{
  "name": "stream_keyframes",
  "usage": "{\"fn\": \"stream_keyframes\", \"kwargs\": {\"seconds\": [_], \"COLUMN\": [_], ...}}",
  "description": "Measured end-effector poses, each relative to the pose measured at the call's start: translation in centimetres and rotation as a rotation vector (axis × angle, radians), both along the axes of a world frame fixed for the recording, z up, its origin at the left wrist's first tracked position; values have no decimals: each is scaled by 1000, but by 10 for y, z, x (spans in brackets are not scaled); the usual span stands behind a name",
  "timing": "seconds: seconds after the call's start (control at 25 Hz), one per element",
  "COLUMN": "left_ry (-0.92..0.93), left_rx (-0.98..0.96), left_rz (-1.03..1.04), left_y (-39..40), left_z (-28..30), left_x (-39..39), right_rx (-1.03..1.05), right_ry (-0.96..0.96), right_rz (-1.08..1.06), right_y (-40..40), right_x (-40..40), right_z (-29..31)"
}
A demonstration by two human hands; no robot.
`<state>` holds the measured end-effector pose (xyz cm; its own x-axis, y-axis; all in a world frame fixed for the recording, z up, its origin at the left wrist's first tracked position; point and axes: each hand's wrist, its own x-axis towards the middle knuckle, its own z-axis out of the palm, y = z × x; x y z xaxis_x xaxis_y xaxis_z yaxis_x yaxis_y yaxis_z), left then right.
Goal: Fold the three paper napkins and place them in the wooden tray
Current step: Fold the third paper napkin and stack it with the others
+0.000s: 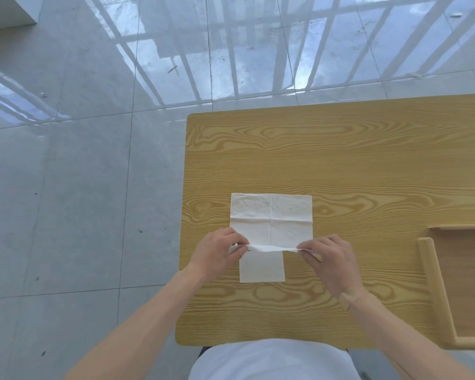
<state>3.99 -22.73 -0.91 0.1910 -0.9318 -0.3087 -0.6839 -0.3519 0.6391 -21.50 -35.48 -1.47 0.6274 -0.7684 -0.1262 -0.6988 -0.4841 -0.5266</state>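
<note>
- Wooden table [340, 165] with strong grain, seen from above; grey glossy tiled floor [80, 187] to its left and beyond
- Open white napkin [272, 215] lies flat near the table's left side, crease lines crossing its middle
- Its near edge is lifted off the table and stretched between both hands
- Left hand [217, 256] pinches the near left corner of this napkin, thumb and fingers closed narrow on the paper
- Right hand [329, 259] pinches the near right corner the same way, fingers closed tight on the paper, back of hand up
- Both forearms are bare, reaching in from the bottom of the view
- A smaller folded napkin [262, 267] lies flat on the table just under and nearer than the lifted edge, between the two hands; whether it touches the open napkin I cannot tell
- Wooden tray [433, 283] sits at the table's right, partly cut off by the frame edge, well apart from the napkins; the visible part of it holds no napkin
- Only two napkins in view
- White shirt [272, 360] at bottom centre
</note>
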Motion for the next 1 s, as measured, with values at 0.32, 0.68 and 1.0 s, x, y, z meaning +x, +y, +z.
{"fn": "stream_keyframes", "kwargs": {"seconds": [0.32, 0.68, 1.0], "left_ry": [81, -179, -302], "left_rx": [163, 108, -29], "left_rz": [147, 241, 130], "left_y": [-33, -42, -45], "left_z": [-3, -18, -24], "left_x": [24, 32, 34], "right_rx": [104, 21, -73], "right_ry": [44, 144, 149], "right_rz": [-100, -131, -77], "right_y": [-41, -51, -55], "right_x": [30, 33, 29], "right_z": [-5, -20, -26]}}
